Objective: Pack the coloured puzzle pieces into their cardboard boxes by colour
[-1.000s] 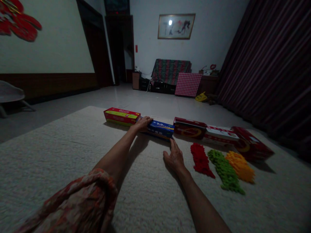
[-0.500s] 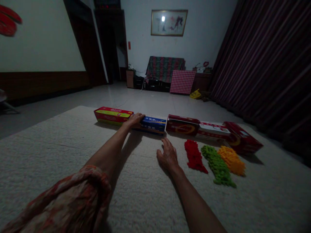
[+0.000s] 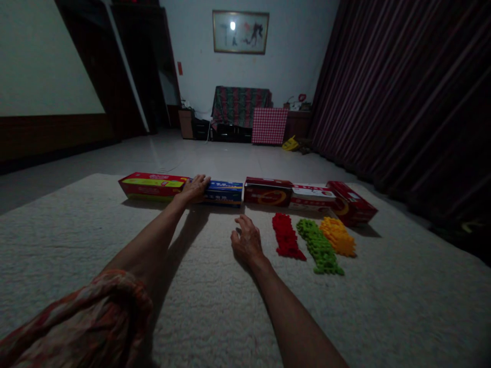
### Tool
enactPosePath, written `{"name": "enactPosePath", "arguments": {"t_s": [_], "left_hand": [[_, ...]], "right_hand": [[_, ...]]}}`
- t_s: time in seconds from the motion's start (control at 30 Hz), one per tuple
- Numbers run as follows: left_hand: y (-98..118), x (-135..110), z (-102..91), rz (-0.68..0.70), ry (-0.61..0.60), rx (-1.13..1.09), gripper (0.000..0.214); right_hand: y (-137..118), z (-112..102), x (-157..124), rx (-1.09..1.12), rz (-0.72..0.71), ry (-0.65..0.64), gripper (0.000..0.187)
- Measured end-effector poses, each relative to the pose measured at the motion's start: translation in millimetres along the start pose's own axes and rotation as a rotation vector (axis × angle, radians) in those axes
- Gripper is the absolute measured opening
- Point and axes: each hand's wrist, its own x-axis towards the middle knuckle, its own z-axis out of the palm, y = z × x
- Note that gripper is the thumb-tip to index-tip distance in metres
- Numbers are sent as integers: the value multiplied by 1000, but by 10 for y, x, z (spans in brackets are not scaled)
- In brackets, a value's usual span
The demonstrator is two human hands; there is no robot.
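My left hand (image 3: pixel 195 188) lies with fingers stretched over the top of a blue box (image 3: pixel 224 194), at its left end. A red and yellow-green box (image 3: pixel 155 186) sits end to end with the blue one on the left. In front of the blue box, my right hand (image 3: pixel 246 239) hovers over or rests on the pale mat, its fingers curved and apart, holding nothing. To its right lie a red piece (image 3: pixel 287 237), a green piece (image 3: pixel 320 248) and an orange-yellow piece (image 3: pixel 338 236), each made of knobbly plastic parts.
Right of the blue box stand a dark red box (image 3: pixel 267 192), a white and red box (image 3: pixel 312 197) and another dark red box (image 3: pixel 352 203), angled toward me. All rest on the cream mat (image 3: pixel 207 306). Dark curtains (image 3: pixel 368 92) hang at the right; a cloth-covered piece of furniture (image 3: pixel 241 105) stands at the far wall.
The view has turned to the right, so everything sits further left in the picture. My left hand stays on the blue box, and my right hand stays in front of it.
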Motion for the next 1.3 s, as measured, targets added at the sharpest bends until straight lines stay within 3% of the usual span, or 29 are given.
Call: {"name": "enactPosePath", "arguments": {"t_s": [0.13, 0.23, 0.33, 0.53, 0.73, 0.87, 1.0, 1.13, 1.3], "left_hand": [[212, 42, -219, 85, 77, 37, 83], [431, 22, -336, 167, 78, 37, 83], [603, -107, -335, 210, 59, 4, 78], [803, -288, -174, 240, 104, -91, 62], [1189, 65, -246, 276, 211, -151, 58], [1465, 359, -265, 259, 225, -155, 57], [1599, 547, -203, 237, 204, -151, 57], [1646, 618, -158, 224, 161, -142, 43], [1691, 592, -165, 188, 145, -138, 43]], "right_hand": [[100, -4, 67, 115, 29, 90, 37], [96, -38, 49, 115, -11, 12, 34], [14, -138, -25, 25, -64, -115, 31], [-99, -648, -352, -149, -248, -373, 20], [33, -1126, -752, -51, -340, -343, 22], [84, -1154, -827, 15, -310, -295, 22], [100, -1108, -821, 34, -295, -279, 23], [103, -1099, -825, 35, -279, -269, 24], [94, -1091, -832, 28, -275, -259, 23]]}}
